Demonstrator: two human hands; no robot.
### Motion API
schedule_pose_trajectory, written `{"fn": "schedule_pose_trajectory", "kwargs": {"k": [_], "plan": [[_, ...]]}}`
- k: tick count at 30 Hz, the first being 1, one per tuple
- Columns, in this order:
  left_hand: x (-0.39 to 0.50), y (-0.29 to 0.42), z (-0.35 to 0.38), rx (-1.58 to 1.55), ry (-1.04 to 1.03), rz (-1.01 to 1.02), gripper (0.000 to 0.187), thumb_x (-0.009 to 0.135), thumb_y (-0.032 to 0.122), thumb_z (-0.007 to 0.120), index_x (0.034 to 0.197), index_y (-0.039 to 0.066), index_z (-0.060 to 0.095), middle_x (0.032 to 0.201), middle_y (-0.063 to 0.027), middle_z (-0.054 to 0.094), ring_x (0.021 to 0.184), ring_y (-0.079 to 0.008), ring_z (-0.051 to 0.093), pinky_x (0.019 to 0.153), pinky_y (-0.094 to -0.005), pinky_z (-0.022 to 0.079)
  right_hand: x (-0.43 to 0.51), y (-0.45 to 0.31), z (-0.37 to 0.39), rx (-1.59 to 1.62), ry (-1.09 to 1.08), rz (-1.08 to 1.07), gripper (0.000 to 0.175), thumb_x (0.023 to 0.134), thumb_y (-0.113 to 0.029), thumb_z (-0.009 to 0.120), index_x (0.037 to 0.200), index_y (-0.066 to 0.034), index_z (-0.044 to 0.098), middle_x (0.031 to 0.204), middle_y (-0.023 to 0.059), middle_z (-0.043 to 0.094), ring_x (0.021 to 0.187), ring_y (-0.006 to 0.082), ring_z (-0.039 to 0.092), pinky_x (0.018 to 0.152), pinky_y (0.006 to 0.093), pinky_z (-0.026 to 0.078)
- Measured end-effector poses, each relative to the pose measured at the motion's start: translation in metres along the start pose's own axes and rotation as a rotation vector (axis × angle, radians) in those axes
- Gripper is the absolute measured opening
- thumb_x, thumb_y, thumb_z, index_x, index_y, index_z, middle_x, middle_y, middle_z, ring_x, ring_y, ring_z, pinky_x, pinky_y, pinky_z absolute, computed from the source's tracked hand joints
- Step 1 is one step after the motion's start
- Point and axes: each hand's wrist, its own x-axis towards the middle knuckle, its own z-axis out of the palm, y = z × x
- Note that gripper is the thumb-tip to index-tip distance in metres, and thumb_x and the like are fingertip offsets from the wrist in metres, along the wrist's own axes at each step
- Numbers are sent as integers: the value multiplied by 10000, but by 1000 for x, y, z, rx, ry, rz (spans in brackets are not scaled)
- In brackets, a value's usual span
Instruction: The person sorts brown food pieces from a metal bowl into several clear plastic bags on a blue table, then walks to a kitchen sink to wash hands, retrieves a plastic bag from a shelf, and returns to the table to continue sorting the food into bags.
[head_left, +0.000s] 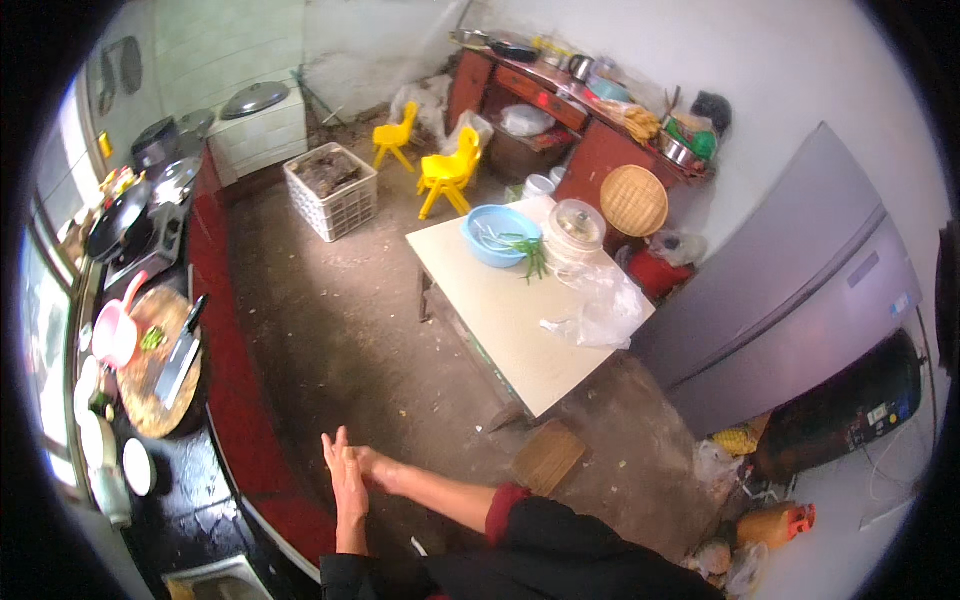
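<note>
My left hand (346, 478) is raised above the floor beside the counter, its visible fingers extended and apart. Against its palm side rests my right hand (375, 469), whose fingers are mostly hidden behind the left one. No object shows between them. To their left, a wooden chopping board (139, 409) lies on the black counter (184, 469). It bears a cleaver (178, 373) with a black handle and a small heap of chopped green vegetable (153, 338). A pink long-handled dipper (115, 334) overlaps the board's far edge.
A white bowl (139, 466) stands near the board, a gas stove (150, 251) beyond. On the table (480, 315) are a blue basin (501, 236) with green onions and a plastic bag (600, 311). A wooden stool (550, 456), crate (331, 206) and yellow chairs (450, 169) occupy the floor.
</note>
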Motion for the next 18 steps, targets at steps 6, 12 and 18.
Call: {"fn": "schedule_pose_trajectory", "kwargs": {"k": [6,12,18], "plan": [[71,24,20,152,-2,-71,375,1002,230,450,1264,-18,551,1344,-195,502,1252,-276,470,1061,-353,337,-1,-175,-126,51,27,-153,391,900,-402,603,1174,-124,586,1074,103,657,990,248,638,856,440,513],[119,10,31,156,-34,-102,353,998,224,439,913,-54,640,833,-99,675,800,-200,621,763,-322,480,-20,-177,-242,-1193,721,-65,241,905,-241,556,861,-31,666,797,145,681,770,211,683,702,400,535],[182,0,21,156,23,-257,389,978,239,477,769,-55,623,718,-104,670,652,-167,627,654,-312,490,-14,-182,-316,-646,688,128,265,904,-164,516,714,-24,636,636,103,666,526,198,651,557,323,528]]}}
